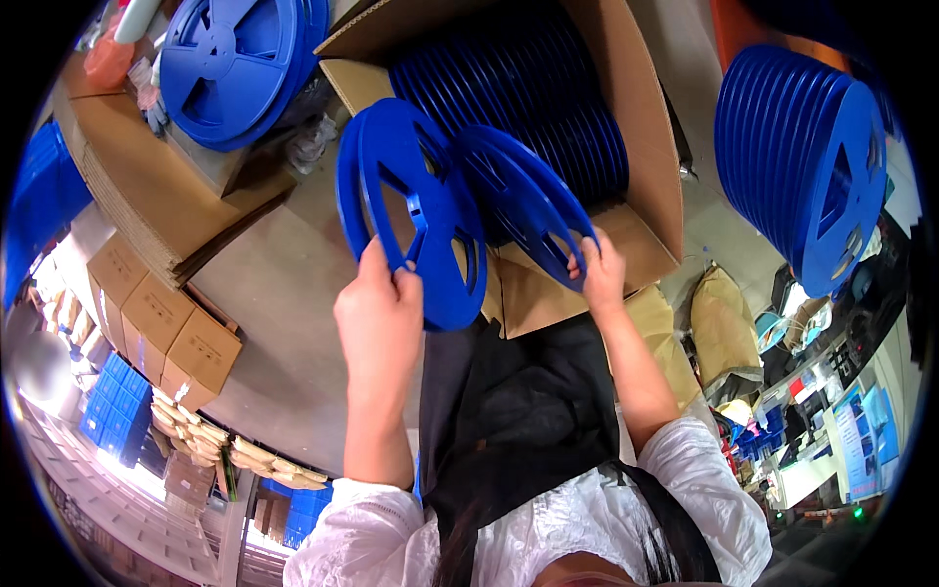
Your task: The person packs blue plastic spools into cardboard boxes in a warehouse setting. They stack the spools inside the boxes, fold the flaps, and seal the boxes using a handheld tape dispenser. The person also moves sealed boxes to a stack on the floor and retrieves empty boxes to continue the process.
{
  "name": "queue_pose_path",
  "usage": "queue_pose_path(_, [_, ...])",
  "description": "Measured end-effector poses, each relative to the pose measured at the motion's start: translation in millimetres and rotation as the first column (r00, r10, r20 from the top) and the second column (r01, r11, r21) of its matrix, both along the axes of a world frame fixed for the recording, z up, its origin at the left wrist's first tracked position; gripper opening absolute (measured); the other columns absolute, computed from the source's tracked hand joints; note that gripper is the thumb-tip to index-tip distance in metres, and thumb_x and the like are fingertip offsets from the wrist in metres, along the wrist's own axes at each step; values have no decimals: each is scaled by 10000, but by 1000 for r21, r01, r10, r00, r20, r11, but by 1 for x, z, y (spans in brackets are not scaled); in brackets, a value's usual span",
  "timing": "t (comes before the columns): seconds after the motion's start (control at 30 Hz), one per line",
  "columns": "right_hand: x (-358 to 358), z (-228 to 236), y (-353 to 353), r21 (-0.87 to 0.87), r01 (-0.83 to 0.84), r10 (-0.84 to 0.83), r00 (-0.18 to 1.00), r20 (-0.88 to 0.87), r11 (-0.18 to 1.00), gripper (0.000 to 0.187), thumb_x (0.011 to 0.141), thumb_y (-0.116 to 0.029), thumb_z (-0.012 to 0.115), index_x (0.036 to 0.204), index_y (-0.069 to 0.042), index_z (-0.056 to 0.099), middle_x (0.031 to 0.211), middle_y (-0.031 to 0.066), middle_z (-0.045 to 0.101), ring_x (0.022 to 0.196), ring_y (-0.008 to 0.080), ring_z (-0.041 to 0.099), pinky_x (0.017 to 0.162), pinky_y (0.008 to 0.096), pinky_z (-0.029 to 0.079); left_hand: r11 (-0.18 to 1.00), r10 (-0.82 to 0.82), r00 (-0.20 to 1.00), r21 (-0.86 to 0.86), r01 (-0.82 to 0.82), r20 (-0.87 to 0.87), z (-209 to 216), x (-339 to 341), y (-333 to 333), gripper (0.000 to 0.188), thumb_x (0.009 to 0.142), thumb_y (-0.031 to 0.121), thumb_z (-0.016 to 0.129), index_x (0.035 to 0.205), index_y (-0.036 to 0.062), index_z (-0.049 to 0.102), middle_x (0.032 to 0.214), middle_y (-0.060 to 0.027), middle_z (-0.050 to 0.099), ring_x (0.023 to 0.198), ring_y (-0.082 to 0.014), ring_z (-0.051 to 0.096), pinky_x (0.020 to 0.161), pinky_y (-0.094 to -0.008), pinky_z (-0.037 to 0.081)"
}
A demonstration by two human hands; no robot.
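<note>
My left hand is closed on the lower rim of a blue plastic reel, which is tilted up in front of the box. A second blue reel leans at the box's near edge, its lower right rim gripped by my right hand. Both reels have flanges with cut-out windows. Behind them, an open cardboard box holds two rows of dark blue reels standing on edge. The held reels hide part of the near row.
A row of blue reels stands at the right. More blue reels lie at the upper left, near flat stacked cardboard. Closed cartons sit on the left. A brown paper sack rests right of the box.
</note>
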State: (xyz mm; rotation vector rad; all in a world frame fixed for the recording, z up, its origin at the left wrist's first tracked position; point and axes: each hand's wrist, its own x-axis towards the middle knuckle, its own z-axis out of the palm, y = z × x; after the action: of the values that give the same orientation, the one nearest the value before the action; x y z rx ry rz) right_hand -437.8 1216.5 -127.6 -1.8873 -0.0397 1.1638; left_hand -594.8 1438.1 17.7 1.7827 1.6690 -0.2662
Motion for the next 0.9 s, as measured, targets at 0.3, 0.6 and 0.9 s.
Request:
queue_pose_path(0.3, [-49, -11, 17, -22, -161, 163, 979, 123, 987, 277, 967, -151, 503, 1216, -79, 602, 785, 43, 634, 579, 79, 548, 554, 231, 471, 959, 277, 919, -24, -282, 280, 62, -52, 43, 288, 845, -79, 474, 1106, -61, 594, 768, -62, 684, 591, -12, 502, 510, -198, 407])
queue_pose_path(0.6, [-95, -32, 54, -157, -515, 538, 796, 278, 843, 497, 947, -224, 512, 1413, -91, 397, 1352, 213, 488, 1253, 359, 466, 1001, 425, 394, 904, 428, 824, -169, -394, 371, 67, -61, 49, 361, 882, -89, 451, 1235, -69, 523, 877, -98, 701, 684, -56, 594, 602, -206, 505])
queue_pose_path(0.9, [-43, 74, 70, 313, -833, 648, 553, 524, 457, 863, 842, -658, 509, 1460, -85, 325, 1495, 216, 297, 1392, 403, 266, 1122, 511, 218, 859, 472, 790, -406, -312, 392, 47, -18, 25, 391, 887, -74, 479, 1278, -64, 497, 947, -113, 687, 748, -93, 636, 622, -212, 532])
